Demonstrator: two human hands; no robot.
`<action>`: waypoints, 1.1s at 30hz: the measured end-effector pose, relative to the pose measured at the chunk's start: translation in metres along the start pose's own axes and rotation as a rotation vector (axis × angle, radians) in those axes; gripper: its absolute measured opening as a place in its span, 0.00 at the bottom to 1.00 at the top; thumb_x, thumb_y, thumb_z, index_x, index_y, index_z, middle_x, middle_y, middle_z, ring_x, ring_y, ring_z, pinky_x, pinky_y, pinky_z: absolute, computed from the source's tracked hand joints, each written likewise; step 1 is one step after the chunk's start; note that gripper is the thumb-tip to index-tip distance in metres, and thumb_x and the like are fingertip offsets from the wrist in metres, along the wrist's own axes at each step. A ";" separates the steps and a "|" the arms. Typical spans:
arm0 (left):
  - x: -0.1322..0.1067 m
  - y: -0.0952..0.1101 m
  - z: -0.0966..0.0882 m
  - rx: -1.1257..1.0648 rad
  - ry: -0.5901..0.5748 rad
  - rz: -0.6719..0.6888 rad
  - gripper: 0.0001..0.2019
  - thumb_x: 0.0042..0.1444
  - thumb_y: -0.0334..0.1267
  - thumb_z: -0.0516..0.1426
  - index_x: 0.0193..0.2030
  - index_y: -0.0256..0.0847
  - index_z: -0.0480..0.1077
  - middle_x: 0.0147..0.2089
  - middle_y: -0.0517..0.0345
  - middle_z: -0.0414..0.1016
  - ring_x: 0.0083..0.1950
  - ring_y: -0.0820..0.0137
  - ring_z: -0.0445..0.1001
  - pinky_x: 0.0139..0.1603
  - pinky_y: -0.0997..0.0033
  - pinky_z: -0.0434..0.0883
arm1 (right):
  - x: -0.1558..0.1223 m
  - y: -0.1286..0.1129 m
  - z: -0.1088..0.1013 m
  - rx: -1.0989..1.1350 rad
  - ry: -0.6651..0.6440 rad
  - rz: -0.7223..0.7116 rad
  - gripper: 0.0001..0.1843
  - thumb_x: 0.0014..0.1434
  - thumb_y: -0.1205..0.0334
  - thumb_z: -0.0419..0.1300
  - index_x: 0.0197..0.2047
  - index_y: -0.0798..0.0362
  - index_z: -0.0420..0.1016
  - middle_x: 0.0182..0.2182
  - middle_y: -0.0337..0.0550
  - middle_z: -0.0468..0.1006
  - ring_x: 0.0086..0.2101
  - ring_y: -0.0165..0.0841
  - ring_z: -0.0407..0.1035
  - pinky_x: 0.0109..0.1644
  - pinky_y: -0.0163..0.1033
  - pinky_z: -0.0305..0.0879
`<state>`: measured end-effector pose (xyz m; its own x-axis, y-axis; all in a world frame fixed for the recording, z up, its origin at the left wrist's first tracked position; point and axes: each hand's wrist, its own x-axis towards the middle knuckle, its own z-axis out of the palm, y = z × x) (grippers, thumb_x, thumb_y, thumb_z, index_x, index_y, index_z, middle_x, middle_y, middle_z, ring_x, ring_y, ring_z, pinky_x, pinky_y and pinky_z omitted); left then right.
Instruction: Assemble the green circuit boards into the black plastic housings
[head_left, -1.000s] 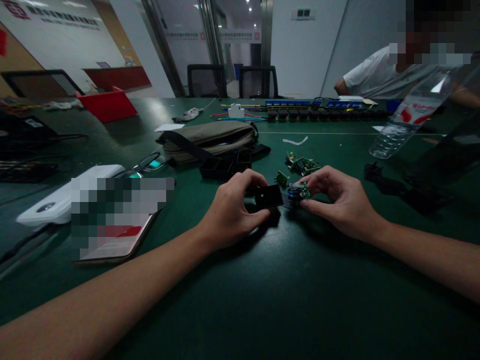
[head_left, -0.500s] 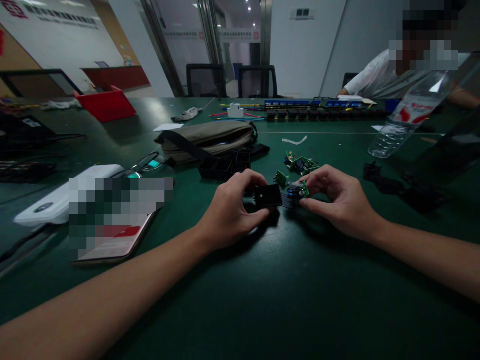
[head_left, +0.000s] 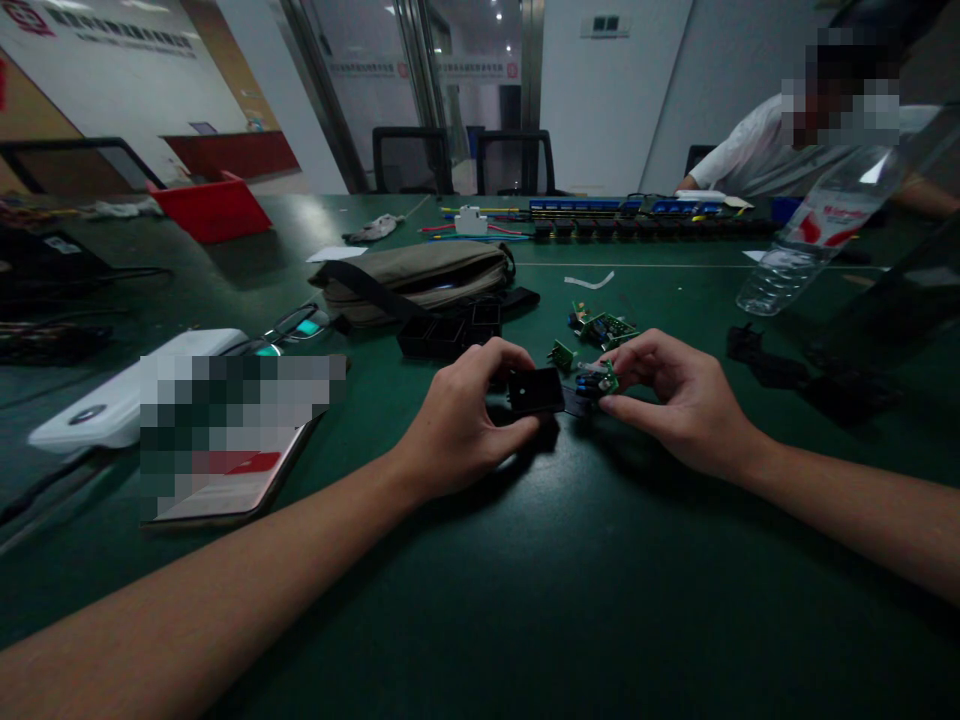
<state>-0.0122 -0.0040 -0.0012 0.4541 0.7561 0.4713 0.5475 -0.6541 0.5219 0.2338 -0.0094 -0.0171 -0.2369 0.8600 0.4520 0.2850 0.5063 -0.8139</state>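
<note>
Between the thumb and fingers of my left hand (head_left: 471,425) is a small black plastic case (head_left: 537,391), its side turned towards me. My right hand (head_left: 675,402) pinches a small green circuit board (head_left: 598,379) with dark components on it, just right of the case. A thin dark strip shows between the two parts; which one it belongs to I cannot tell. Behind my fingers lie more green circuit boards (head_left: 609,328) and a smaller board piece (head_left: 560,354). Several open black cases (head_left: 433,337) stand beyond my left hand.
An olive bag (head_left: 427,280) lies behind the cases. To the left are a phone (head_left: 247,470), a white device (head_left: 112,400), glasses (head_left: 296,325) and a red box (head_left: 214,210). A tilted plastic bottle (head_left: 817,235) is at right, near a person in a white sleeve (head_left: 739,140).
Both hands keep nearly the same place and grip. The circuit board has tilted very slightly. Across the table, the other person's head has shifted a little.
</note>
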 end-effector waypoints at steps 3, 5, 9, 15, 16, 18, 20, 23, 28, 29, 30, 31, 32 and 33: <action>0.000 0.000 0.000 -0.004 0.001 0.004 0.16 0.51 0.33 0.63 0.46 0.39 0.68 0.43 0.55 0.76 0.43 0.68 0.75 0.43 0.66 0.73 | 0.000 0.000 0.000 0.002 0.004 0.005 0.13 0.51 0.64 0.69 0.39 0.50 0.71 0.39 0.42 0.77 0.40 0.36 0.74 0.41 0.41 0.74; 0.001 0.000 0.000 -0.006 0.001 0.006 0.16 0.51 0.33 0.63 0.46 0.38 0.68 0.43 0.55 0.76 0.43 0.68 0.75 0.43 0.67 0.73 | 0.000 0.000 0.001 0.007 0.005 0.010 0.12 0.51 0.64 0.68 0.39 0.50 0.71 0.39 0.42 0.77 0.40 0.36 0.73 0.41 0.42 0.73; 0.001 0.000 0.000 -0.003 0.000 -0.001 0.16 0.51 0.33 0.63 0.46 0.38 0.68 0.43 0.55 0.76 0.42 0.67 0.75 0.43 0.66 0.73 | 0.001 -0.001 0.001 -0.019 0.020 0.019 0.12 0.51 0.65 0.67 0.38 0.51 0.70 0.38 0.41 0.76 0.38 0.34 0.72 0.40 0.41 0.72; 0.000 0.001 0.000 0.001 -0.008 -0.020 0.16 0.51 0.35 0.63 0.46 0.39 0.68 0.43 0.55 0.76 0.43 0.67 0.75 0.44 0.65 0.73 | 0.002 0.000 0.001 -0.149 -0.005 0.061 0.10 0.51 0.65 0.66 0.37 0.52 0.70 0.36 0.40 0.75 0.36 0.33 0.71 0.39 0.41 0.69; 0.000 0.001 0.000 0.002 -0.011 -0.026 0.16 0.51 0.35 0.63 0.46 0.39 0.68 0.43 0.55 0.76 0.43 0.67 0.75 0.44 0.65 0.73 | 0.002 0.000 0.001 -0.165 -0.017 0.069 0.10 0.52 0.65 0.66 0.37 0.52 0.70 0.35 0.40 0.76 0.35 0.33 0.71 0.39 0.41 0.69; 0.001 0.001 0.000 0.003 -0.013 -0.037 0.16 0.51 0.35 0.63 0.46 0.39 0.68 0.43 0.55 0.76 0.43 0.67 0.75 0.44 0.64 0.73 | 0.002 0.000 0.001 -0.190 -0.043 0.078 0.10 0.52 0.65 0.66 0.38 0.52 0.71 0.35 0.40 0.76 0.35 0.33 0.71 0.39 0.41 0.69; 0.001 0.002 0.000 0.003 -0.017 -0.047 0.15 0.51 0.35 0.63 0.46 0.40 0.68 0.44 0.55 0.77 0.43 0.66 0.76 0.45 0.64 0.74 | 0.002 -0.001 0.001 -0.208 -0.060 0.074 0.11 0.52 0.65 0.65 0.40 0.52 0.71 0.35 0.40 0.76 0.35 0.34 0.72 0.40 0.42 0.69; 0.001 0.002 0.000 0.012 -0.019 -0.063 0.16 0.51 0.35 0.63 0.46 0.40 0.68 0.43 0.55 0.77 0.43 0.66 0.76 0.45 0.64 0.74 | 0.002 -0.002 0.000 -0.243 -0.070 0.060 0.13 0.53 0.65 0.65 0.43 0.51 0.72 0.37 0.41 0.78 0.37 0.35 0.73 0.42 0.43 0.70; 0.002 0.001 0.001 0.044 -0.016 -0.098 0.16 0.50 0.35 0.63 0.47 0.40 0.67 0.44 0.54 0.76 0.44 0.65 0.75 0.46 0.63 0.73 | 0.003 -0.004 -0.001 -0.316 -0.095 0.047 0.14 0.55 0.65 0.64 0.46 0.51 0.77 0.39 0.43 0.80 0.39 0.37 0.74 0.44 0.44 0.70; 0.002 0.001 0.001 0.047 -0.018 -0.105 0.16 0.50 0.35 0.63 0.46 0.40 0.67 0.44 0.54 0.76 0.45 0.64 0.75 0.46 0.62 0.73 | 0.003 -0.004 -0.001 -0.325 -0.094 0.046 0.13 0.55 0.65 0.65 0.45 0.52 0.78 0.39 0.43 0.80 0.38 0.36 0.74 0.43 0.44 0.70; 0.002 0.001 0.001 0.049 -0.021 -0.111 0.16 0.50 0.35 0.63 0.46 0.40 0.67 0.44 0.54 0.76 0.45 0.64 0.75 0.46 0.62 0.73 | 0.003 -0.004 -0.001 -0.332 -0.093 0.047 0.12 0.56 0.64 0.65 0.45 0.52 0.78 0.39 0.43 0.80 0.38 0.36 0.74 0.43 0.44 0.70; 0.002 0.000 0.001 0.052 -0.022 -0.113 0.16 0.50 0.35 0.63 0.46 0.40 0.67 0.44 0.54 0.76 0.45 0.64 0.75 0.46 0.62 0.73 | 0.003 -0.004 -0.001 -0.335 -0.088 0.048 0.11 0.56 0.63 0.66 0.44 0.52 0.79 0.38 0.43 0.80 0.37 0.36 0.73 0.42 0.44 0.70; 0.002 0.000 0.001 0.055 -0.022 -0.114 0.16 0.50 0.35 0.63 0.46 0.40 0.67 0.44 0.54 0.76 0.44 0.64 0.75 0.46 0.62 0.73 | 0.003 -0.003 -0.001 -0.336 -0.082 0.050 0.11 0.56 0.62 0.66 0.43 0.52 0.79 0.37 0.43 0.80 0.36 0.36 0.73 0.42 0.44 0.70; 0.003 0.000 0.001 0.057 -0.022 -0.114 0.16 0.50 0.35 0.63 0.46 0.40 0.67 0.44 0.54 0.76 0.44 0.64 0.75 0.46 0.62 0.73 | 0.003 -0.003 0.000 -0.333 -0.074 0.054 0.11 0.56 0.62 0.66 0.43 0.52 0.79 0.37 0.43 0.80 0.36 0.35 0.73 0.41 0.44 0.70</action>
<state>-0.0102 -0.0022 -0.0005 0.4013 0.8262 0.3955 0.6353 -0.5621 0.5295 0.2327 -0.0079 -0.0133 -0.2764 0.8852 0.3742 0.5833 0.4639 -0.6667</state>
